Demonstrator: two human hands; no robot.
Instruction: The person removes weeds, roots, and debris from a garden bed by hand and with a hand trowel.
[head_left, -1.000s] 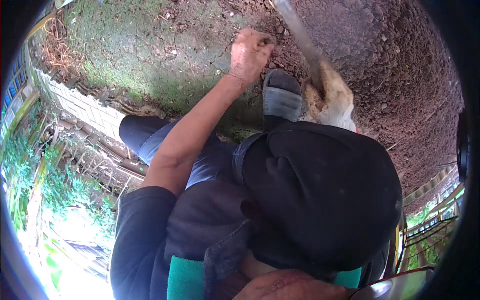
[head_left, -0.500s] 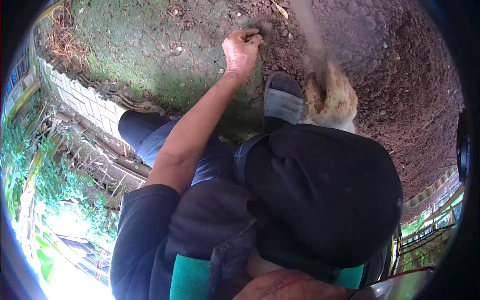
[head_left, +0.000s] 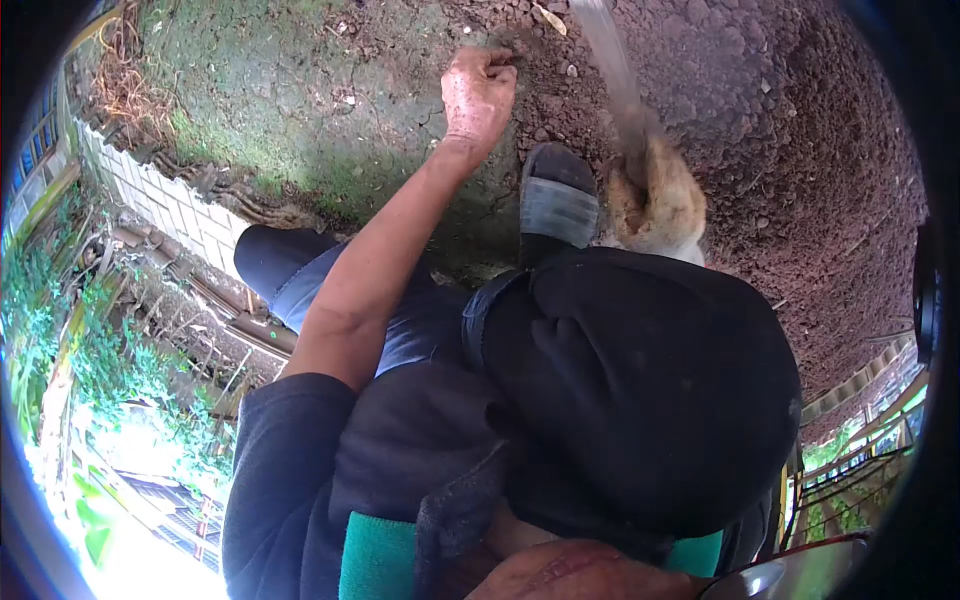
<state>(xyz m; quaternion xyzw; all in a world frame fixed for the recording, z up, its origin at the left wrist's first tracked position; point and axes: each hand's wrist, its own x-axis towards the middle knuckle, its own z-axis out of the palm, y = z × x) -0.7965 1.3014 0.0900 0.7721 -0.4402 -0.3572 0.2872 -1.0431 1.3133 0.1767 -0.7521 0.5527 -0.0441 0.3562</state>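
My bare left hand is low over the soil, its fingers curled together; what they hold, if anything, is hidden. To the right of my sandalled foot, my right hand wears a dirty tan and whitish glove and is closed on a long greyish tool. Motion smears this tool, and its far end runs out of the top of the view. Between my left hand and the tool lies dark, crumbly soil.
Greenish, mossy ground spreads to the left, with dry roots beyond. Rough brown soil slopes away at the right. A pale tiled strip and plants are at the left edge. My dark-clothed knee fills the centre.
My left hand has shifted slightly left and up in the view, its fingers more tightly curled. My gloved right hand and the tool have moved a little left.
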